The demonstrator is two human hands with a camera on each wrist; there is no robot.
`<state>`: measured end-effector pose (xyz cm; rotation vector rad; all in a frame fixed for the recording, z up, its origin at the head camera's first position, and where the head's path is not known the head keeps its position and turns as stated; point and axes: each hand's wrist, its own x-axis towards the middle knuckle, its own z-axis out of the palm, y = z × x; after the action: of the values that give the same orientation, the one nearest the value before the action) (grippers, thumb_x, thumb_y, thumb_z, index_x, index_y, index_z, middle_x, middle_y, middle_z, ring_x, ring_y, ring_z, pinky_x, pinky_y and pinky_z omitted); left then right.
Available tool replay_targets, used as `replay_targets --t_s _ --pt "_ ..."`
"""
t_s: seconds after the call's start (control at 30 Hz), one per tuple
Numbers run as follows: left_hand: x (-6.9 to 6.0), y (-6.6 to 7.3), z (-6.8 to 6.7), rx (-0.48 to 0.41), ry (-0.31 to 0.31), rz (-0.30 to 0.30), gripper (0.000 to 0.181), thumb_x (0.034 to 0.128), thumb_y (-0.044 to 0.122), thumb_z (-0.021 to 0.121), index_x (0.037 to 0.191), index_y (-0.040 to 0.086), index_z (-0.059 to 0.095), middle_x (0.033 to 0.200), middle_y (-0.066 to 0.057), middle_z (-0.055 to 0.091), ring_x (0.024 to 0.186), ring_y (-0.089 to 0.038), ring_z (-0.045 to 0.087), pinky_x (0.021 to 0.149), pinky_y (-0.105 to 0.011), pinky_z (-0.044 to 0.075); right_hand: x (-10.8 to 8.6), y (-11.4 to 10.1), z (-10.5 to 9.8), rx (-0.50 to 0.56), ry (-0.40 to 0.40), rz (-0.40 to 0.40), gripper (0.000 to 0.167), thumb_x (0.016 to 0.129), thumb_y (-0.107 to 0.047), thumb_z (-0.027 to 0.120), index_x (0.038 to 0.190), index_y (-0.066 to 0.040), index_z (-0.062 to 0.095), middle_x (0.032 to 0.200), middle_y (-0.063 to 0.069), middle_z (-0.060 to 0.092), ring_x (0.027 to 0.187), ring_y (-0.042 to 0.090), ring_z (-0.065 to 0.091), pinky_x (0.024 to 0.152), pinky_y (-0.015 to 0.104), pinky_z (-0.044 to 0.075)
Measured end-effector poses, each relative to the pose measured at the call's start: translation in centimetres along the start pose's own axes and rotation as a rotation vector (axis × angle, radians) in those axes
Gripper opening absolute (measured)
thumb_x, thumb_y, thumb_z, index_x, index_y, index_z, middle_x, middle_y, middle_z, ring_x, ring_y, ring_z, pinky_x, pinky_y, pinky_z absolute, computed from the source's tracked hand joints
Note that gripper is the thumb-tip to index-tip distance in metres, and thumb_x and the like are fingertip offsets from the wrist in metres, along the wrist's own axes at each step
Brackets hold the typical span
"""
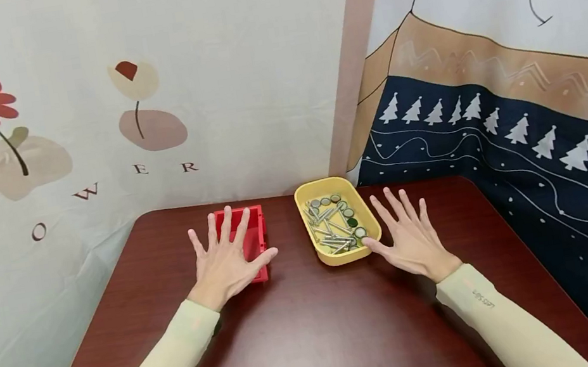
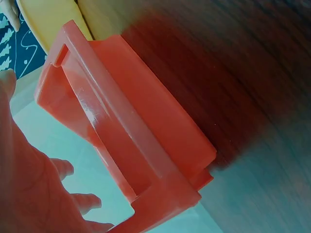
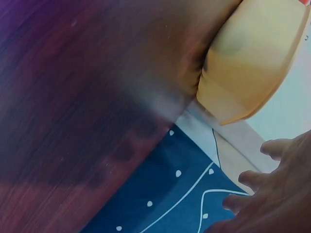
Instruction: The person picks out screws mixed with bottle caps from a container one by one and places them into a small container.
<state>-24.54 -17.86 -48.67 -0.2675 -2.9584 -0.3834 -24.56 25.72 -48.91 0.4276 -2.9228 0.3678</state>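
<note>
And there sat the yellow tray (image 1: 336, 259), toward the table's far side between the two hands, with silver screws (image 1: 338, 242) lying criss-cross and round caps (image 1: 352, 222) mostly down its right side! It looked like stiff, smooth plastic, light in itself, with the metal likely adding most of the weight. The lip was surely the place to take it, a hand on each long side, kept level, because a tilt could send the loose load sliding. The screws looked hard and slick, best pinched mid-shank; the caps, small and flat, would probably need fingertips at their edges.

Just left of it, the red bin (image 1: 263, 230)! Thin-walled and rigid by the look of it, light, hardly fragile, and the left wrist view showed a raised bar along one side that offered a fine handhold.

Now the hands! The left hand (image 1: 225, 261) hung across the bin, fingers fanned wide, gripping nothing. The right hand (image 1: 409, 239) matched it beside the tray, fingers splayed, holding nothing; its thumb overlapped the tray's near corner, though whether it touched could not be told.

Beneath it all, the glossy brown table (image 1: 318, 334); behind, a pale flower-print cloth (image 1: 255, 87), and on the right, a navy tree-print cloth (image 1: 438, 148).
</note>
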Motion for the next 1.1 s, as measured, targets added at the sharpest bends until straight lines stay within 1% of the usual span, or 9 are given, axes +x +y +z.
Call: replay_targets --t_s 0.13,0.2,0.33,0.43,0.57,0.7,0.87,1.0,1.1 --pt "-0.3 0.2 0.0 0.0 0.013 -0.002 0.112 0.1009 0.091 0.055 0.189 0.032 0.018 0.199 -0.014 0.006 0.182 -0.055 -0.002 0.137 -0.089 -0.011 0.1 -0.4 0.3 0.006 -0.01 -0.005 0.105 0.107 -0.082 0.058 0.189 -0.03 0.02 0.199 0.012 0.01 0.184 0.05 0.005 0.142 0.084 0.001" --pt "-0.4 0.3 0.0 -0.002 0.01 -0.004 0.112 0.1009 0.091 0.056 0.189 0.033 0.016 0.199 -0.014 0.006 0.182 -0.055 -0.002 0.137 -0.089 -0.01 0.2 -0.7 0.4 0.014 -0.022 -0.006 0.105 0.107 -0.083 0.057 0.189 -0.03 0.019 0.199 0.011 0.009 0.184 0.048 0.004 0.142 0.084 0.001" --pt "-0.4 0.6 0.0 -0.013 -0.001 -0.01 0.112 0.1011 0.092 0.053 0.189 0.036 0.012 0.199 -0.014 0.005 0.183 -0.054 -0.003 0.137 -0.089 -0.01 0.7 -1.2 0.6 0.04 -0.035 -0.012 0.104 0.107 -0.082 0.056 0.188 -0.027 0.021 0.199 0.01 0.009 0.184 0.048 0.003 0.142 0.084 0.001" --pt "-0.2 0.8 0.1 -0.017 -0.001 -0.01 0.112 0.1012 0.093 0.052 0.189 0.036 0.012 0.199 -0.014 0.004 0.183 -0.054 -0.004 0.137 -0.088 -0.01 1.4 -1.5 0.8 0.06 -0.039 -0.015 0.105 0.107 -0.082 0.056 0.188 -0.023 0.024 0.199 0.011 0.011 0.184 0.048 0.004 0.143 0.083 0.002" --pt "0.0 1.4 0.1 -0.023 0.006 -0.003 0.11 0.1016 0.092 0.053 0.189 0.035 0.016 0.199 -0.014 0.005 0.183 -0.054 -0.004 0.138 -0.088 -0.009 2.6 -2.1 1.1 0.093 -0.045 -0.022 0.106 0.108 -0.082 0.055 0.187 -0.017 0.026 0.199 0.01 0.012 0.185 0.045 0.004 0.145 0.079 0.002" --pt "0.2 2.0 0.3 -0.043 0.002 0.009 0.109 0.1022 0.091 0.053 0.189 0.035 0.018 0.199 -0.015 0.006 0.183 -0.054 -0.004 0.138 -0.088 -0.008 3.8 -2.4 1.4 0.093 -0.058 -0.04 0.108 0.108 -0.083 0.052 0.186 -0.013 0.027 0.198 0.012 0.012 0.185 0.044 0.004 0.146 0.078 0.003" --pt "0.4 3.0 0.4 -0.064 -0.005 0.022 0.108 0.1027 0.091 0.051 0.189 0.035 0.016 0.199 -0.015 0.005 0.183 -0.052 -0.003 0.139 -0.087 -0.01 4.9 -2.2 1.7 0.079 -0.077 -0.083 0.106 0.11 -0.08 0.053 0.186 -0.012 0.026 0.198 0.014 0.011 0.185 0.046 0.007 0.146 0.077 0.008" --pt "0.6 3.7 0.3 -0.062 -0.01 0.034 0.108 0.1034 0.091 0.05 0.189 0.036 0.013 0.199 -0.013 0.004 0.184 -0.05 -0.004 0.14 -0.084 -0.011 5.3 -1.9 2.2 0.096 -0.118 -0.097 0.105 0.111 -0.075 0.056 0.187 -0.01 0.023 0.198 0.017 0.008 0.184 0.047 0.01 0.147 0.074 0.012" --pt "0.8 4.3 0.3 -0.052 -0.018 0.053 0.107 0.1041 0.091 0.048 0.189 0.037 0.011 0.199 -0.013 0.005 0.184 -0.05 -0.002 0.141 -0.084 -0.009 5.3 -1.6 2.6 0.118 -0.167 -0.087 0.108 0.113 -0.072 0.056 0.187 -0.006 0.015 0.198 0.018 0.002 0.185 0.045 0.008 0.148 0.069 0.014"
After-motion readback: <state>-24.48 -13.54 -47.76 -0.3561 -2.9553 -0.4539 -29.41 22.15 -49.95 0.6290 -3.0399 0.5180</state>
